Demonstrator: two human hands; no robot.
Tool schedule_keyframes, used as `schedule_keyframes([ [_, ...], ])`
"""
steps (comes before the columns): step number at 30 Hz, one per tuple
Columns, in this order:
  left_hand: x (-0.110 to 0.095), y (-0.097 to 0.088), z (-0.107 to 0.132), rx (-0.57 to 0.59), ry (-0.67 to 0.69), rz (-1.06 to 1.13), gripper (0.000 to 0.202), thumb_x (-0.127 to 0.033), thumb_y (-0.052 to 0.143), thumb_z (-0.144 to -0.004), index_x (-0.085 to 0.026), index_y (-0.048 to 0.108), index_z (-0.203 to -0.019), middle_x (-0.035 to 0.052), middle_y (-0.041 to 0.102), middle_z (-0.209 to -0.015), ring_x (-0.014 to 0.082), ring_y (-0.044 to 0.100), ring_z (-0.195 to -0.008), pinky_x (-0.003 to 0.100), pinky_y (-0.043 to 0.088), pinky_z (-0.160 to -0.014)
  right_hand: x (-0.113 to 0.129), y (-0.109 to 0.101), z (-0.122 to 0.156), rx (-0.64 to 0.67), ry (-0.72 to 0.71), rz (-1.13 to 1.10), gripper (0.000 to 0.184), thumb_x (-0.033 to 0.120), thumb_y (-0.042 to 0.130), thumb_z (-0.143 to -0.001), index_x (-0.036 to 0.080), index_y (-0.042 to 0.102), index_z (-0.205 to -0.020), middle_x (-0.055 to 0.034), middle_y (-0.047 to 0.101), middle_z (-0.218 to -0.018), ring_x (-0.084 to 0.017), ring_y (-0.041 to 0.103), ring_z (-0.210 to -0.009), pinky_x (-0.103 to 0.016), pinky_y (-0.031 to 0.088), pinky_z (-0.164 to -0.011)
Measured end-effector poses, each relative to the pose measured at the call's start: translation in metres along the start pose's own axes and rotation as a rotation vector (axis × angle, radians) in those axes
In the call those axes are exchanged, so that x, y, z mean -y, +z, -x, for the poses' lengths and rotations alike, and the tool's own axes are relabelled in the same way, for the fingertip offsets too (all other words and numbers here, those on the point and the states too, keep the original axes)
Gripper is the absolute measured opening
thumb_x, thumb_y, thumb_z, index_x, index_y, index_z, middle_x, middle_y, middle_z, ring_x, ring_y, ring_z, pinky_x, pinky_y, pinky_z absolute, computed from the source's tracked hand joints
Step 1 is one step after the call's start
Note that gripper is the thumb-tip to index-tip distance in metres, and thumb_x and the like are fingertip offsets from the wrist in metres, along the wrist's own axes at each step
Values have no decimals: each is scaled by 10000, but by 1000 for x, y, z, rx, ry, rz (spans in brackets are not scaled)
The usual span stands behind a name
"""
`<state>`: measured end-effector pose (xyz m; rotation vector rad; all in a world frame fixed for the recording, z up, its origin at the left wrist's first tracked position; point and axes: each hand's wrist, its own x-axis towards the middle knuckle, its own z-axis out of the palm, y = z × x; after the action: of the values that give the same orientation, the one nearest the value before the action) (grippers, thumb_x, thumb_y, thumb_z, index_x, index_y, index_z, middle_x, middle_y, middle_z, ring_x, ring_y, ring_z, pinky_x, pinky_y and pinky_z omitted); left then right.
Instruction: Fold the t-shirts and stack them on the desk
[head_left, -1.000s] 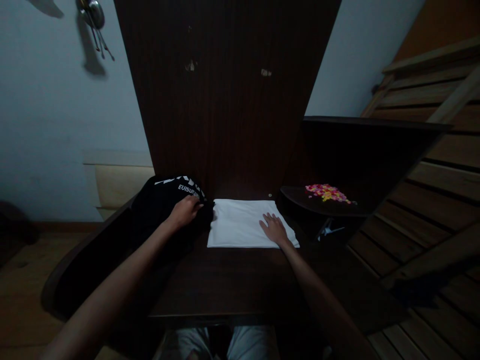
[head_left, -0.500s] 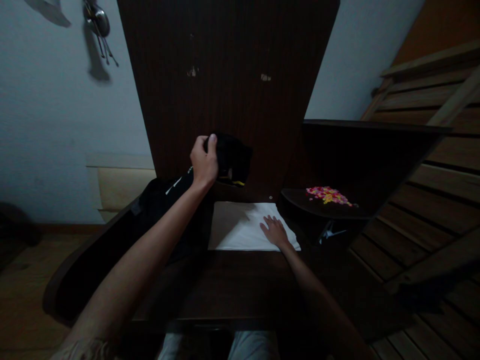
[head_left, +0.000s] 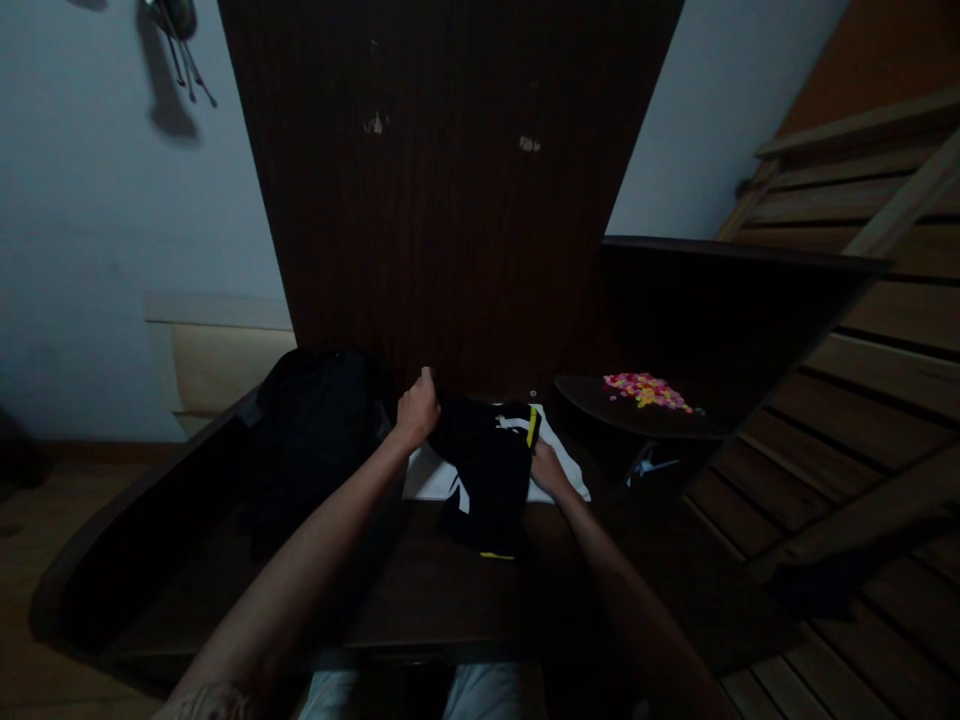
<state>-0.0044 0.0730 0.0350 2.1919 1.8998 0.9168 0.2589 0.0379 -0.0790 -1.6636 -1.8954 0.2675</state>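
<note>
Both hands at a black fabric garment with white and yellow markings [head_left: 486, 478] on a dark wooden desk [head_left: 420, 590].

The left hand [head_left: 418, 410] has its fingers curled tight on the garment's top left corner, and the cloth spreads below and to the right of them. The right hand [head_left: 546, 468] touches its right edge; whether those fingers pinch it cannot be told. Beneath both lies a flat white folded cloth [head_left: 426, 480]. Left of the left fingers sits a black heap of fabric [head_left: 311, 430].

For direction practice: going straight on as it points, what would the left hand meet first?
Probably the dark wooden panel, beyond the black garment the left hand grips; depth is unclear.
</note>
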Motion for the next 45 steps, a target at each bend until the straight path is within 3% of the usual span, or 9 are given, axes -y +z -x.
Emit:
schedule_keyframes([
  [4, 27, 26, 24, 56, 197, 39, 544, -176, 456, -890, -133, 385, -1427, 170, 558, -1374, 275, 518, -1284, 409, 424, -1071, 3, 0, -4, -5, 54, -200, 405, 329, 320, -892, 162, 688, -924, -91, 712, -944, -253, 633, -912, -346, 494, -843],
  [10, 12, 50, 61, 281, 509, 244, 839, -340, 529, -852, -148, 135, -1567, 126, 266, -1613, 267, 255, -1473, 421, 279, -1184, 13, -1, 3, 40, 34, -437, 356, 326, 369, -860, 177, 623, -1060, -67, 692, -1015, -241, 611, -1001, -334, 494, -860],
  [14, 5, 56, 71, 343, 645, 300, 815, -210, 551, -759, -204, 270, -1524, 100, 458, -1497, 272, 423, -1354, 446, 310, -1154, 22, 5, 7, 86, -23, -666, 404, 381, 528, -805, 179, 568, -1153, -56, 684, -990, -223, 627, -927, -316, 509, -796],
  [17, 13, 59, 69, 317, 591, 370, 483, -165, 522, -736, -204, 554, -1217, 85, 640, -1187, 262, 561, -1132, 459, 394, -1065, 28, 10, 6, 40, 21, -775, 372, 436, 679, -742, 193, 610, -1016, -33, 679, -859, -205, 627, -811, -304, 508, -718],
  [22, 37, 51, 68, 283, 539, 481, 188, -127, 508, -674, -209, 533, -841, 37, 610, -873, 216, 565, -876, 382, 479, -862, 33, 14, 0, -44, 63, -922, 405, 525, 737, -713, 206, 655, -949, -55, 720, -877, -223, 664, -836, -356, 533, -786],
  [28, 47, 29, 62, 144, 445, 654, 130, -95, 519, -679, -205, 522, -748, 43, 654, -918, 199, 611, -885, 346, 469, -846, 38, 15, 0, -133, 88, -951, 463, 560, 740, -712, 205, 656, -998, -54, 720, -874, -200, 671, -724, -312, 548, -624],
  [33, 49, 26, 59, -17, 227, 714, 128, -139, 548, -705, -201, 597, -805, 2, 645, -797, 162, 607, -766, 279, 469, -747, 42, 13, 3, -98, 174, -930, 498, 595, 742, -682, 184, 612, -932, 6, 648, -689, -86, 489, -357, -214, 312, -298],
  [40, 57, 25, 52, -237, -103, 787, 181, -298, 591, -776, -186, 681, -888, 3, 660, -743, 156, 588, -677, 253, 442, -654, 51, 10, 10, -47, 169, -822, 483, 621, 726, -682, 164, 604, -777, -16, 648, -657, -112, 555, -359, -202, 291, -285],
  [45, 64, 24, 44, -197, -199, 915, 253, -391, 582, -783, -171, 708, -784, 35, 704, -775, 193, 622, -741, 272, 457, -677, 57, 13, 11, -102, 157, -763, 501, 657, 705, -676, 167, 598, -689, -9, 612, -561, -119, 530, -353, -224, 320, -316],
])
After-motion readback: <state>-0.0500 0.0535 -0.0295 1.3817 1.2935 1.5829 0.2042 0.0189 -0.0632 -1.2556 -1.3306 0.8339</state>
